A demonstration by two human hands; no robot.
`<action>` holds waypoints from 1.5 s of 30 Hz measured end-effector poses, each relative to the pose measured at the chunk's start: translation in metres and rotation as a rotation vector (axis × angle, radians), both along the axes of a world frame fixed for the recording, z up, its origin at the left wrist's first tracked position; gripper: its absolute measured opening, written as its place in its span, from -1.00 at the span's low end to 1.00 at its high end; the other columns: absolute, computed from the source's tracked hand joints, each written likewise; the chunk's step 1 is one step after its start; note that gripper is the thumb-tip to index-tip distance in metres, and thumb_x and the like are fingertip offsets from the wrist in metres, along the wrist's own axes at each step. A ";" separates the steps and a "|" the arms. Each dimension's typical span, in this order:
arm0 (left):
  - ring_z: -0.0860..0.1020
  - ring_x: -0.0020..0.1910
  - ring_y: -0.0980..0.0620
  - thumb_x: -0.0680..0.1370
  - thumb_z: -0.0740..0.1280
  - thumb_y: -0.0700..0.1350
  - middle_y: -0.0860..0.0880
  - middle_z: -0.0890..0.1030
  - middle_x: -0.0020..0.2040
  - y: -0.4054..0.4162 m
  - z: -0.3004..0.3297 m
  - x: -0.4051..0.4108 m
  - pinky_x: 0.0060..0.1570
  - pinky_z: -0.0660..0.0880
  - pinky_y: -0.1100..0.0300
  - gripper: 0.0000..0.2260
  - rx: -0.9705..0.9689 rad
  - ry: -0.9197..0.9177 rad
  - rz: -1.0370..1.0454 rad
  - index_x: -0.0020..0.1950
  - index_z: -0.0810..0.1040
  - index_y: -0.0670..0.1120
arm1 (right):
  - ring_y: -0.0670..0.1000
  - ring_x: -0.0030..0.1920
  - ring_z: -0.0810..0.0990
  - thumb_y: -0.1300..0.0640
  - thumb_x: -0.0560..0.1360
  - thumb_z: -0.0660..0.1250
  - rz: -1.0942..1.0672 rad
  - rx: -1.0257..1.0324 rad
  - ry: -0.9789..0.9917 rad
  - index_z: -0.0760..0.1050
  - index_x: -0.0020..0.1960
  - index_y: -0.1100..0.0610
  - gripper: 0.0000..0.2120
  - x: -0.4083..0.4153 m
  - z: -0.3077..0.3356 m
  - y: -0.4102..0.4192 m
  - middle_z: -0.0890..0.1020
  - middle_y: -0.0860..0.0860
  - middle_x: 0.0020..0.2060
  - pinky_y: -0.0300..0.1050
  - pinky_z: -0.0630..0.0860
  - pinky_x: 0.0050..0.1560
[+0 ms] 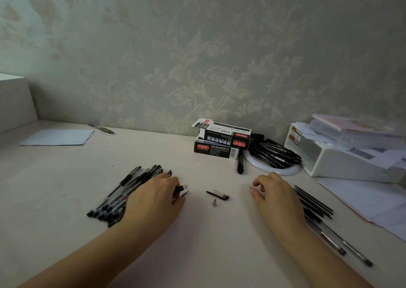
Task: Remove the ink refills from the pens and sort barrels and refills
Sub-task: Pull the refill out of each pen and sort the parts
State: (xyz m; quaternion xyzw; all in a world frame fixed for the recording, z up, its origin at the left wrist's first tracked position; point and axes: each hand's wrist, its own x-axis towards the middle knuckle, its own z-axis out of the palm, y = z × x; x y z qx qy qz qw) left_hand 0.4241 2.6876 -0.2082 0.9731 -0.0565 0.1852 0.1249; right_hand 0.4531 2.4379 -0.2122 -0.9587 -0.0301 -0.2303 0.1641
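Observation:
A pile of clear pens with black caps lies at the left of the pale table. My left hand rests over that pile and grips a pen whose black end and tip stick out to the right. A loose pen cap and a small metal tip cone lie between my hands. My right hand pinches a thin refill by its metal point. Behind and under that hand lies a row of black refills. Two clear barrels lie nearer me at the right.
Two stacked black pen boxes stand at the back, with a heap of black markers on a white round plate. A white plastic organiser and loose papers fill the right. A paper sheet and a pen lie far left.

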 end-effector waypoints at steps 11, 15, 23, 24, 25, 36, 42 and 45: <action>0.53 0.02 0.04 0.65 0.09 0.05 0.04 0.45 0.07 -0.011 0.001 0.000 -0.27 0.27 0.23 -0.82 0.120 0.001 0.077 0.08 0.38 -0.02 | -0.12 -0.36 0.50 0.10 0.53 0.38 0.225 0.233 -0.263 0.61 -0.02 0.03 -0.95 -0.009 0.007 0.026 0.60 -0.15 -0.18 -0.37 0.39 -0.31; 0.37 -0.24 0.08 0.63 0.09 0.08 0.09 0.33 -0.11 -0.019 0.012 -0.005 -0.35 0.24 0.25 -0.81 -0.041 -0.149 -0.024 0.02 0.35 -0.02 | -0.12 -0.36 0.60 0.07 0.50 0.43 0.401 0.912 0.125 0.63 -0.05 0.04 -0.94 -0.021 0.012 0.050 0.69 0.00 -0.27 -0.32 0.53 -0.32; 0.47 -0.17 0.07 0.60 0.12 0.11 0.11 0.39 -0.07 -0.031 0.009 -0.008 -0.29 0.43 0.12 -0.74 -0.199 -0.195 -0.221 0.09 0.45 -0.04 | -0.09 -0.30 0.61 0.08 0.56 0.35 0.503 1.221 0.373 0.70 -0.11 0.14 -0.80 -0.024 0.005 0.068 0.71 0.07 -0.25 -0.28 0.57 -0.22; 0.47 -0.18 0.08 0.59 0.10 0.14 0.13 0.39 -0.06 -0.030 0.008 -0.009 -0.29 0.44 0.13 -0.72 -0.209 -0.193 -0.238 0.11 0.44 0.00 | -0.08 -0.31 0.61 0.09 0.58 0.32 0.476 1.222 0.317 0.68 -0.12 0.15 -0.79 -0.023 0.004 0.067 0.70 0.06 -0.27 -0.26 0.57 -0.23; 0.49 -0.17 0.08 0.58 0.07 0.16 0.14 0.40 -0.05 -0.029 0.007 -0.009 -0.29 0.46 0.11 -0.72 -0.214 -0.184 -0.256 0.15 0.42 0.05 | -0.08 -0.34 0.60 0.09 0.60 0.28 0.437 1.219 0.240 0.65 -0.11 0.15 -0.78 -0.021 0.004 0.064 0.69 0.05 -0.29 -0.26 0.57 -0.26; 0.46 -0.22 0.12 0.63 0.02 0.12 0.14 0.49 -0.09 -0.024 -0.009 -0.003 -0.23 0.48 0.05 -0.80 -0.243 -0.081 -0.330 0.16 0.38 0.19 | -0.12 -0.41 0.52 0.05 0.68 0.12 0.268 1.289 -0.052 0.48 -0.12 0.11 -0.72 -0.005 -0.001 0.040 0.62 -0.02 -0.40 -0.17 0.47 -0.28; 0.42 -0.26 0.15 0.63 0.04 0.11 0.15 0.48 -0.12 -0.024 -0.007 -0.003 -0.25 0.46 0.08 -0.81 -0.280 -0.101 -0.364 0.16 0.39 0.19 | -0.13 -0.42 0.52 0.07 0.67 0.13 0.267 1.396 -0.019 0.49 -0.16 0.11 -0.71 -0.001 -0.003 0.038 0.62 -0.01 -0.41 -0.26 0.48 -0.33; 0.42 -0.26 0.18 0.64 0.06 0.10 0.16 0.48 -0.13 -0.023 -0.008 -0.003 -0.26 0.45 0.12 -0.82 -0.289 -0.107 -0.364 0.16 0.39 0.19 | -0.12 -0.41 0.52 0.08 0.67 0.14 0.259 1.430 -0.002 0.49 -0.17 0.11 -0.71 0.001 -0.002 0.037 0.62 -0.01 -0.42 -0.24 0.48 -0.31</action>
